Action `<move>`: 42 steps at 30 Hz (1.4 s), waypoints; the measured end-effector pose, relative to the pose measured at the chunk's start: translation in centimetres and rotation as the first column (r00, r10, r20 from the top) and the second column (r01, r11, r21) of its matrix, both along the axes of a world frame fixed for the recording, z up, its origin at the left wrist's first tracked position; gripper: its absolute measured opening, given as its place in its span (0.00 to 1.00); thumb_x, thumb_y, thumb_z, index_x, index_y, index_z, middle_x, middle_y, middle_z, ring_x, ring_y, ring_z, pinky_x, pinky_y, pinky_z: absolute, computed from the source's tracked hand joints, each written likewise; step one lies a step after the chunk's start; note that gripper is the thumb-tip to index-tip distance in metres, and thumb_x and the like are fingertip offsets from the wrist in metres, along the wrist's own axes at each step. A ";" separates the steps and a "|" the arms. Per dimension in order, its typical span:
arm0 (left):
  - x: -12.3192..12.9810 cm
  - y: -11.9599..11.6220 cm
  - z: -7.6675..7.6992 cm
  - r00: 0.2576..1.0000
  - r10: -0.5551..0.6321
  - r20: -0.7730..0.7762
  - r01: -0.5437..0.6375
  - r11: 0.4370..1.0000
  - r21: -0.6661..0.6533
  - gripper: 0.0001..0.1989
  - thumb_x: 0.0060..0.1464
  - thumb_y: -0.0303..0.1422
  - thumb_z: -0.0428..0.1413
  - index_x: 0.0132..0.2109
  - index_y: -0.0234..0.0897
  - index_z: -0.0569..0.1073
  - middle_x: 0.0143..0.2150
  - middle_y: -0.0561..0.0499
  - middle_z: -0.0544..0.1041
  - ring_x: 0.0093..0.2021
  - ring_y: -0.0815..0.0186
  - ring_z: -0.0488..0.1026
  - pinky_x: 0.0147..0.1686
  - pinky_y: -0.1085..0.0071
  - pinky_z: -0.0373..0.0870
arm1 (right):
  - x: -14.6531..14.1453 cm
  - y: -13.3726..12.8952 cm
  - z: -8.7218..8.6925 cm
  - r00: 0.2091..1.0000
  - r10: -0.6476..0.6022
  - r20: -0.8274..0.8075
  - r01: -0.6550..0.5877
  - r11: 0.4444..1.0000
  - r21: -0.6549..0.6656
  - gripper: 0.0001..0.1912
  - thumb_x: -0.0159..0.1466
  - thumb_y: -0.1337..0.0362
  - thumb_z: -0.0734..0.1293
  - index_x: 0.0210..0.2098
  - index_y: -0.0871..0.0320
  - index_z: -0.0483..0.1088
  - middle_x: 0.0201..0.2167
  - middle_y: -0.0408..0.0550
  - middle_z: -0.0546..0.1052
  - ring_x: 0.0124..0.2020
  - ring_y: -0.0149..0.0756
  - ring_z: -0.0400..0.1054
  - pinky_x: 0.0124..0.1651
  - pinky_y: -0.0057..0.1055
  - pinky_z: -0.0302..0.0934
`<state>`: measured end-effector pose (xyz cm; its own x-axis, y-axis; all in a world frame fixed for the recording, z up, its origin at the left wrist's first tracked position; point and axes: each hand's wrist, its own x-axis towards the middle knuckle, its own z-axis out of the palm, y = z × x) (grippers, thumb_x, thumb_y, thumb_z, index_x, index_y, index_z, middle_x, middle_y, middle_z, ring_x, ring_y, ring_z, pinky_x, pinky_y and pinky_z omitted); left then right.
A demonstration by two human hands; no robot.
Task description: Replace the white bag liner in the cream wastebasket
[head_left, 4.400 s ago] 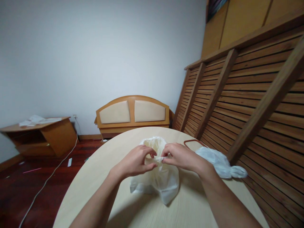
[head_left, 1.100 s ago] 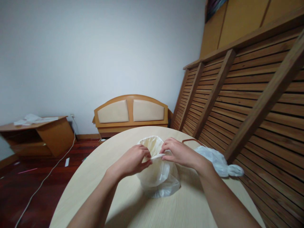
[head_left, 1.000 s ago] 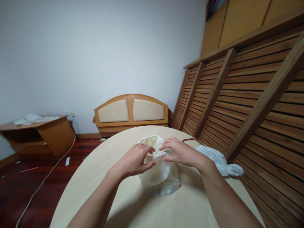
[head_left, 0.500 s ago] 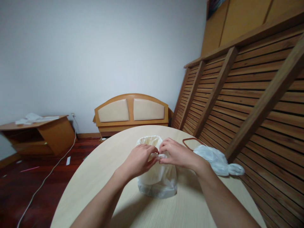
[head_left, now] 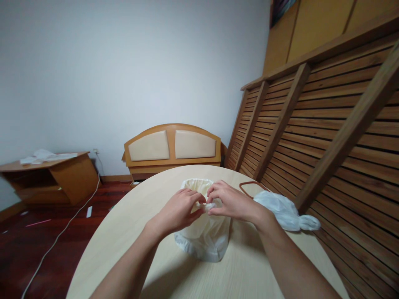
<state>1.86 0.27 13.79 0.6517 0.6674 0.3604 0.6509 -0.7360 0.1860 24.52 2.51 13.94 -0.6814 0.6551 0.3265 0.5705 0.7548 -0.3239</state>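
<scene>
A cream-coloured bin (head_left: pixel 199 227) stands on the round table, with a thin, translucent white plastic bag (head_left: pixel 204 249) draped over its rim and hanging loosely down the outside. At the near side of the rim, my left hand (head_left: pixel 182 207) pinches the bag's edge between thumb and fingers. Close beside it, almost touching, my right hand (head_left: pixel 226 201) has its fingertips closed on the same edge. Both hands cover part of the bin's opening, and the fingers hide some of the gathered plastic.
On the pale round table (head_left: pixel 124 232), a brown rounded frame (head_left: pixel 246 189) lies at the right, partly under a bunched white plastic bag (head_left: pixel 277 207). Slatted wooden panels (head_left: pixel 327 145) lean close along the right. A headboard (head_left: pixel 171 145) stands behind; a white cable (head_left: pixel 65 228) crosses the floor.
The lower part of the bin and its hanging bag has swung slightly left. My hands keep their pinch on the bag's edge and have barely shifted.
</scene>
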 end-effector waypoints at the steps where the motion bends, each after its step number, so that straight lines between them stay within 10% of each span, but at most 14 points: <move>1: 0.2 0.0 0.0 1.000 -0.002 0.004 0.002 1.000 -0.010 0.05 0.62 0.32 0.59 0.45 0.38 0.76 0.43 0.48 0.81 0.44 0.59 0.77 0.47 0.64 0.70 | 0.1 0.1 0.0 1.000 0.005 -0.002 -0.005 1.000 0.000 0.12 0.57 0.59 0.79 0.39 0.52 0.80 0.45 0.48 0.78 0.54 0.45 0.66 0.59 0.40 0.59; 32: 0.6 -0.7 0.0 0.999 0.000 0.035 0.002 0.998 -0.068 0.12 0.62 0.39 0.58 0.48 0.37 0.73 0.44 0.46 0.80 0.45 0.58 0.76 0.45 0.64 0.70 | 1.2 0.6 -0.1 1.000 -0.018 -0.015 0.017 0.993 -0.113 0.07 0.60 0.68 0.74 0.38 0.57 0.79 0.43 0.48 0.80 0.49 0.44 0.72 0.54 0.38 0.62; 42: 0.6 0.1 -0.6 0.994 0.055 -0.092 -0.054 0.998 0.016 0.02 0.57 0.26 0.57 0.37 0.37 0.73 0.35 0.48 0.78 0.39 0.59 0.74 0.40 0.66 0.68 | 1.7 0.4 0.1 0.997 -0.068 0.044 0.071 0.994 -0.080 0.03 0.63 0.66 0.73 0.37 0.58 0.79 0.40 0.50 0.80 0.47 0.44 0.71 0.52 0.37 0.63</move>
